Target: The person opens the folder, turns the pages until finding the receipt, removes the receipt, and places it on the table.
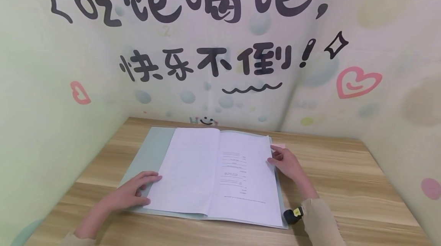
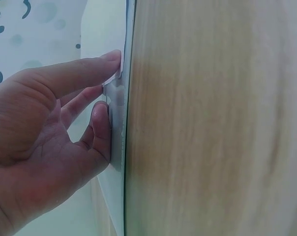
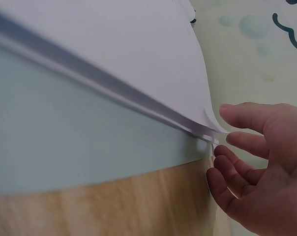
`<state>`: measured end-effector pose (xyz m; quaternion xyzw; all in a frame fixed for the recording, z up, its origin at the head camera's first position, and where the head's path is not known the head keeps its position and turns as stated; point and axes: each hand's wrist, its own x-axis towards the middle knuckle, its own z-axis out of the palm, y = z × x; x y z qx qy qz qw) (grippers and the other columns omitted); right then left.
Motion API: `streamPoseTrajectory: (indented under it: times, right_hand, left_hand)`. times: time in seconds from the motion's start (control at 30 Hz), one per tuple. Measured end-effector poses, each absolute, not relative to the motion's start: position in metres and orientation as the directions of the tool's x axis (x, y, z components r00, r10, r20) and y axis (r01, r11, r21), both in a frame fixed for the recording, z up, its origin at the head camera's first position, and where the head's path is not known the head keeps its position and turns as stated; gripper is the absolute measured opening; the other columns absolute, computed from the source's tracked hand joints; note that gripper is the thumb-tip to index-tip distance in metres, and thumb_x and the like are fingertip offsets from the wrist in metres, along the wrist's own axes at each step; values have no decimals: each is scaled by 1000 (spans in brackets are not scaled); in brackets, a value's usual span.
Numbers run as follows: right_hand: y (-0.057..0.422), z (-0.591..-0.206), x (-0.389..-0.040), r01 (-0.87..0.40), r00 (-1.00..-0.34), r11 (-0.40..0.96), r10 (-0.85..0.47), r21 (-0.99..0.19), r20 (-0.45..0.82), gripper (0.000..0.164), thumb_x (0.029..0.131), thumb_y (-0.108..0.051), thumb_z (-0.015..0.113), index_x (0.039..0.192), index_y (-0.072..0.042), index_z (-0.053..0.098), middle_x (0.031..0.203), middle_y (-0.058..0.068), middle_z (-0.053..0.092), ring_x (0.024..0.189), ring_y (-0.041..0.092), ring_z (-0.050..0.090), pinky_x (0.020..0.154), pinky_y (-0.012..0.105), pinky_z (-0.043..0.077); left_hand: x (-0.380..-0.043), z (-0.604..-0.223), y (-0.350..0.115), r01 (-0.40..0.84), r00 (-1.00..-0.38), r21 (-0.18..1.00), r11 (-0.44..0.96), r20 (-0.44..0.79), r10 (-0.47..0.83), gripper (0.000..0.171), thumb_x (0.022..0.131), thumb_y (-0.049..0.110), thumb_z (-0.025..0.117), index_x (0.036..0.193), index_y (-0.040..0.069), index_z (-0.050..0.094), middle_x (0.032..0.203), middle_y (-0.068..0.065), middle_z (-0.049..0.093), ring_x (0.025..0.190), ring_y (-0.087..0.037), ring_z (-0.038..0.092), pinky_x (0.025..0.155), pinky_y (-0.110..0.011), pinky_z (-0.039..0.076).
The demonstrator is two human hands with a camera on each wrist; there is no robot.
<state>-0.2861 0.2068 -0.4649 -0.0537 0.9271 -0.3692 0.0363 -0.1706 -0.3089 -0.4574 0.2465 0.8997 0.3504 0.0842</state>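
A pale blue folder [image 1: 156, 144] lies spread on the table with white sheets on both sides. The left-hand sheet [image 1: 189, 165] looks blank; the right-hand sheet [image 1: 255, 169] carries printed lines, upside down from here. My left hand [image 1: 132, 192] rests at the left stack's outer edge, fingers loosely bent. In the left wrist view its thumb touches the paper's corner [image 2: 118, 69]. My right hand [image 1: 286, 161] is at the right sheet's upper outer edge. In the right wrist view thumb and index finger stand apart beside a lifted page corner [image 3: 215, 123].
A small black object with a yellow label [image 1: 293, 215] is next to the right sleeve. Part of a pink item [image 1: 280, 145] shows behind the right hand. The wood-grain table [image 1: 348, 184] meets a wall [image 1: 206, 104] with printed writing.
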Motion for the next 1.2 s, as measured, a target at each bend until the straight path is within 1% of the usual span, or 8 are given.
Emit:
streamPoseTrajectory:
  times: [0.13,0.23,0.43,0.6,0.73,0.93,1.1,1.2]
  right_hand:
    - [206,-463,-283,-92,-991,740,-136,-667,-13,58,93,-19,67,145,-4,47,121,22,60,103,30,57,83,39,53]
    - [205,-460,-281,-105,-990,743,-140,-661,0,58,92,-19,69,145,-7,47,119,21,59,102,29,56,81,36,52]
    - [202,-457,-279,-142,-980,749,-198,-647,-15,65,90,-19,71,149,-12,44,109,17,61,94,25,56,76,29,49]
    - [202,-456,-279,-126,-976,749,-210,-650,-54,67,91,-18,70,151,-15,40,110,15,61,94,23,56,78,28,49]
    - [203,-454,-279,-134,-974,736,-222,-663,-51,67,91,-14,69,151,-13,39,108,16,62,93,23,58,77,29,50]
    - [207,-450,-280,-189,-965,716,-262,-672,-8,66,90,-6,67,150,-6,39,101,16,63,88,21,61,73,28,51]
    - [211,-446,-280,-218,-958,686,-287,-695,17,66,89,-4,68,149,-3,40,100,17,64,86,21,63,71,27,51]
    - [214,-443,-281,-241,-952,671,-305,-701,35,68,88,-4,68,149,-2,39,102,18,65,88,23,65,71,27,52]
  left_hand:
    - [-171,-457,-308,365,-872,672,644,4,490,64,85,24,75,141,3,51,144,-22,43,119,-11,46,79,-22,51]
    - [-171,-457,-307,355,-875,673,649,-5,484,65,85,25,75,141,4,51,145,-22,43,120,-14,46,80,-21,51]
    - [-170,-458,-309,369,-872,671,643,11,489,64,84,24,75,140,3,51,143,-22,44,117,-9,46,78,-21,50]
    - [-169,-458,-309,376,-871,672,638,21,491,64,84,23,75,139,3,52,143,-23,44,115,-7,45,77,-20,49]
    - [-169,-458,-309,370,-874,671,643,15,486,63,84,23,76,139,3,52,143,-23,44,115,-6,45,77,-20,50]
    - [-169,-457,-307,388,-866,670,633,30,499,62,84,21,76,138,1,52,141,-25,44,112,-10,46,75,-20,49]
    - [-169,-457,-308,381,-865,678,629,21,502,63,85,21,75,139,1,51,143,-25,44,112,-5,45,76,-20,49]
    - [-169,-457,-307,391,-862,671,630,28,505,63,85,20,75,139,1,51,143,-26,44,111,-5,45,75,-20,48]
